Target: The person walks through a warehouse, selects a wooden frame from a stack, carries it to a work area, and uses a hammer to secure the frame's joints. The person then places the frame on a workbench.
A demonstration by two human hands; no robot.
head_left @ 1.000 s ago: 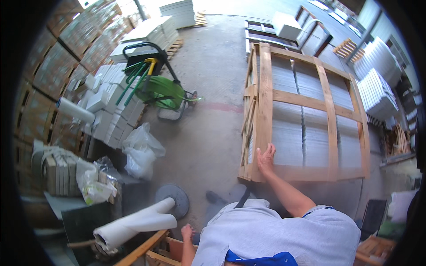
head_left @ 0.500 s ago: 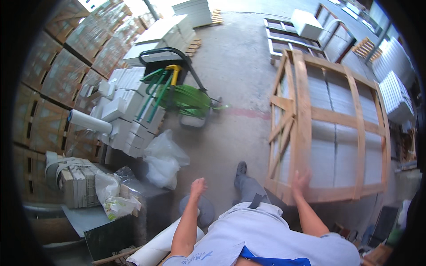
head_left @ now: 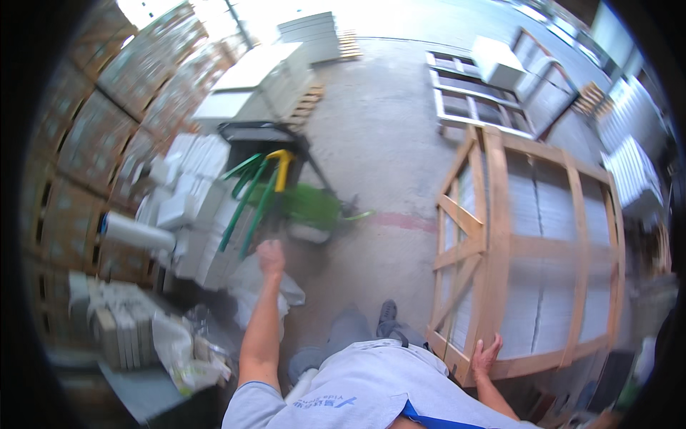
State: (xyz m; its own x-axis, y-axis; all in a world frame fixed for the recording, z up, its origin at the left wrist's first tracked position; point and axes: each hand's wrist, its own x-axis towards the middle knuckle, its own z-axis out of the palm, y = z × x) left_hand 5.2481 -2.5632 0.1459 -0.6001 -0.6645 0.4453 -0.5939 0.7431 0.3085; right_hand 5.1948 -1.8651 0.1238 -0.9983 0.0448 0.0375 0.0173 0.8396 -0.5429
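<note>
My left hand (head_left: pixel 270 256) is in a loose fist with nothing visible in it. It is held out in front of me, in line with the lower ends of some green-handled tools (head_left: pixel 259 214) with a yellow part. These stand on a black-framed strapping cart (head_left: pixel 314 161) carrying a coil of green strap (head_left: pixel 311 209). Behind the left forearm lies crumpled clear plastic wrap (head_left: pixel 286 292). On the right, my right hand (head_left: pixel 487 354) touches the near lower corner of a wooden crate (head_left: pixel 494 236), its fingers spread. Grey-white slabs (head_left: pixel 536 286) show between the crate's boards.
Wrapped crates (head_left: pixel 93 143) are stacked along the left. White boxes (head_left: pixel 204 179) and a wrap roll (head_left: pixel 139 232) sit before them. White slabs (head_left: pixel 250 100) lie on pallets farther back. A metal frame (head_left: pixel 471 100) with a white block (head_left: pixel 496 63) stands beyond the crate.
My left hand has swung forward toward the cart. My right hand stays at the crate's near corner, its fingers now more spread. The surroundings have shifted lower in the view.
</note>
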